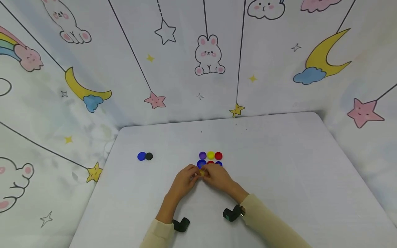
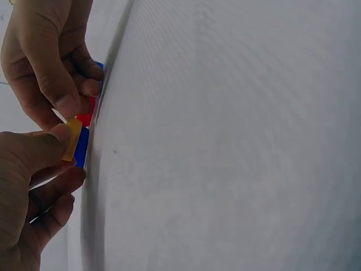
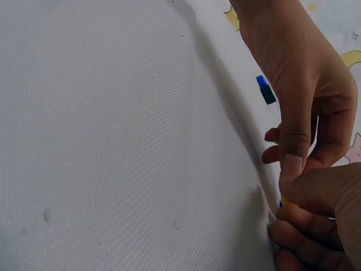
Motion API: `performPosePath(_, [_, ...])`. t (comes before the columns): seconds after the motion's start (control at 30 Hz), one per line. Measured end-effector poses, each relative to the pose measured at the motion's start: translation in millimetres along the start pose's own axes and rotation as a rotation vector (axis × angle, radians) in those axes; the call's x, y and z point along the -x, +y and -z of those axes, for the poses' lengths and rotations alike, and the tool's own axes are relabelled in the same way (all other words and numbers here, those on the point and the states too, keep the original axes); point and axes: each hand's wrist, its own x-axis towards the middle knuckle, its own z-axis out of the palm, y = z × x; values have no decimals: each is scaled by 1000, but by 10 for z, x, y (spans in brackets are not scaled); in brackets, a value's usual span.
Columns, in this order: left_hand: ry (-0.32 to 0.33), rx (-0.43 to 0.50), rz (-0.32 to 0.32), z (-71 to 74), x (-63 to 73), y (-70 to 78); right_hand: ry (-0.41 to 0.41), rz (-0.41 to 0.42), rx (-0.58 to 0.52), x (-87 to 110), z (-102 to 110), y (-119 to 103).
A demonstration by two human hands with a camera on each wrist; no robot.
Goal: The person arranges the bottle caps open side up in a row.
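Between both hands, in the head view, is a small yellow plastic cap. My left hand pinches it between thumb and fingers. From the other side, my right hand has its thumb and fingers on the same cap, partly hiding it. In the left wrist view the yellow cap is tilted, close to a blue cap. Just beyond the hands lie a larger blue cap, a red cap and another blue cap, partly covered by the right hand.
Behind these is a row of a purple cap, a yellow cap and a red cap. Farther left on the white table, a blue cap touches a black cap. A patterned cloth hangs behind.
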Motion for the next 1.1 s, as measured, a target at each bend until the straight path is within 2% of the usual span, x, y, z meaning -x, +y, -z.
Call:
performPosePath(0.2, [-26, -75, 29, -1, -2, 9, -38, 1, 52, 37, 39, -49])
performPosePath(0.37, [-38, -63, 61, 10, 3, 28, -20, -9, 55, 88, 69, -75])
performPosePath(0.47, [-6, -85, 113, 30, 15, 36, 20, -11, 48, 127, 84, -71])
performPosePath(0.6, [82, -110, 209, 86, 21, 10, 87, -10, 11, 177, 110, -56])
performPosePath(0.77, [177, -124, 352, 205, 24, -152, 145, 19, -52, 208, 127, -36])
performPosePath(0.93, [267, -209, 464, 386, 36, -394, 173, 54, -87, 224, 122, -12])
performPosePath(1.0, [255, -265, 509, 464, 46, -492, 178, 61, -96, 230, 120, -7])
performPosePath(1.1, [187, -351, 573, 560, 80, -618, 168, 63, -105, 237, 113, 1])
